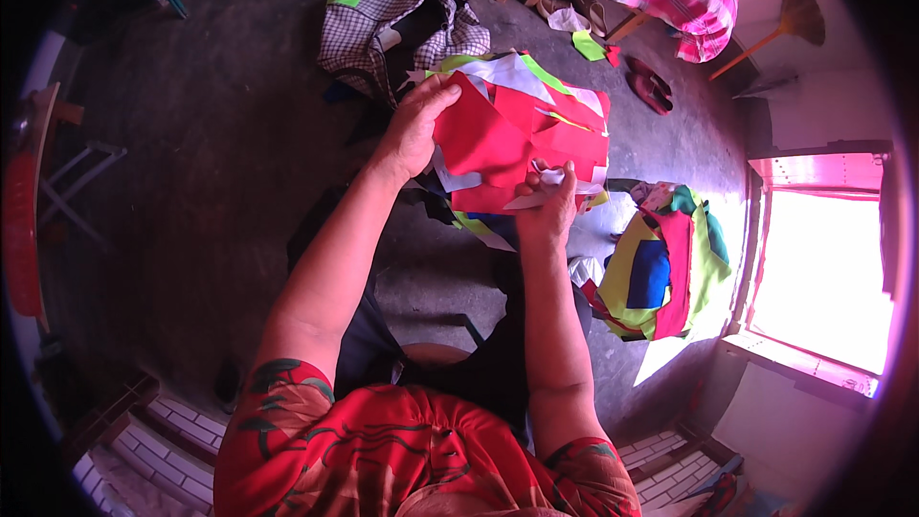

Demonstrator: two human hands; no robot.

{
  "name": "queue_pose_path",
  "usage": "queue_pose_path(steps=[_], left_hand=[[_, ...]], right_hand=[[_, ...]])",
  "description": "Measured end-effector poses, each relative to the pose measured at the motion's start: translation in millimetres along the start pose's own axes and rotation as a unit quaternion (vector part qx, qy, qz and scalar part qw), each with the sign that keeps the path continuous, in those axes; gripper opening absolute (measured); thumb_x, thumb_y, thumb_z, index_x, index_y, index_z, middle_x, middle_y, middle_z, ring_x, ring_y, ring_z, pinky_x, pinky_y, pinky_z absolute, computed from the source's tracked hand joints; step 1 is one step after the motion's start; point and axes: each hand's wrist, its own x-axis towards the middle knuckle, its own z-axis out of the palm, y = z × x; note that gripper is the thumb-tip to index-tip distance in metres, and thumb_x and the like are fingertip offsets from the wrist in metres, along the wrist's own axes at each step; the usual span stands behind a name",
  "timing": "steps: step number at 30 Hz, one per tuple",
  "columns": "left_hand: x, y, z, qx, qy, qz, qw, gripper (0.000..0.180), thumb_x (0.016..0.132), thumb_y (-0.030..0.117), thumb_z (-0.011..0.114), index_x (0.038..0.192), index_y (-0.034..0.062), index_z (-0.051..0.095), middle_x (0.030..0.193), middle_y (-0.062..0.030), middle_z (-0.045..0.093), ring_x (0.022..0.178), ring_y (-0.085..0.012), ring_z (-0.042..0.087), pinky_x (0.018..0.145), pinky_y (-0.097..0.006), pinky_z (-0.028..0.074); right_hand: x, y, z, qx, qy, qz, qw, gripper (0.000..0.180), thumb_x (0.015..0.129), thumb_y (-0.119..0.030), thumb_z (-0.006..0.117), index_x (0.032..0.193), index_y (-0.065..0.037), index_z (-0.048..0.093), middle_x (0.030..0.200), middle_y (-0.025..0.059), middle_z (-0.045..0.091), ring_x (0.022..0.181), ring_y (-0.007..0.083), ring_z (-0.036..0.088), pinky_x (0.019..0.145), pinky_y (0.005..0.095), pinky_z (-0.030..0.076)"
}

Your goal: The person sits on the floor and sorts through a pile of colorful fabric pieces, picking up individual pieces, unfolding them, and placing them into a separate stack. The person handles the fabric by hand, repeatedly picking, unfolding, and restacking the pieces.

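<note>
Beyond the red patterned shirt [421,445], both forearms reach forward. The right hand [548,209] pinches the near edge of the mostly red cloth pieces [493,139], its thumb on top. They are held up above the floor [191,191], between the hands. The left hand's [421,124] grip pinches their left edge, thumb uppermost. To the right sits a multicoloured cloth bundle [675,263]; farther off lie a checked cloth [359,48] and a dark red shoe [648,86].
</note>
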Motion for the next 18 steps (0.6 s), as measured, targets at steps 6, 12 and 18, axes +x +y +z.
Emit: queue_pose_path(steps=[6, 12, 18], left_hand=[[-1, 7, -3, -0.019, -0.008, -0.014, 1.000, 0.014, 0.088, 0.014, 0.053, 0.100, 0.0078, 0.056, 0.097, -0.0011, 0.061, 0.092, -0.0111, 0.058, 0.084, -0.027, 0.045], [-1, 6, 0, -0.093, -0.015, -0.019, 0.995, 0.020, 0.088, 0.012, 0.050, 0.107, 0.0057, 0.056, 0.100, -0.0045, 0.063, 0.091, -0.0133, 0.061, 0.084, -0.029, 0.047], [-4, 8, 2, -0.097, -0.019, -0.075, 0.992, 0.023, 0.089, 0.012, 0.049, 0.110, 0.0040, 0.055, 0.104, -0.0071, 0.062, 0.096, -0.0171, 0.060, 0.086, -0.032, 0.048]], right_hand=[[4, -1, -5, -0.030, -0.002, -0.004, 1.000, 0.015, 0.085, -0.016, 0.055, 0.097, -0.009, 0.051, 0.092, 0.0128, 0.061, 0.066, 0.0183, 0.054, 0.052, 0.0293, 0.041], [-1, 9, 1, -0.059, -0.080, 0.057, 0.993, 0.027, 0.077, 0.006, 0.043, 0.099, -0.008, 0.051, 0.095, 0.0145, 0.059, 0.070, 0.0192, 0.054, 0.054, 0.0292, 0.042], [-7, 21, 9, -0.107, -0.123, 0.115, 0.980, 0.024, 0.088, -0.004, 0.048, 0.111, -0.007, 0.050, 0.096, 0.0110, 0.059, 0.058, 0.0109, 0.050, 0.049, 0.0218, 0.039]])
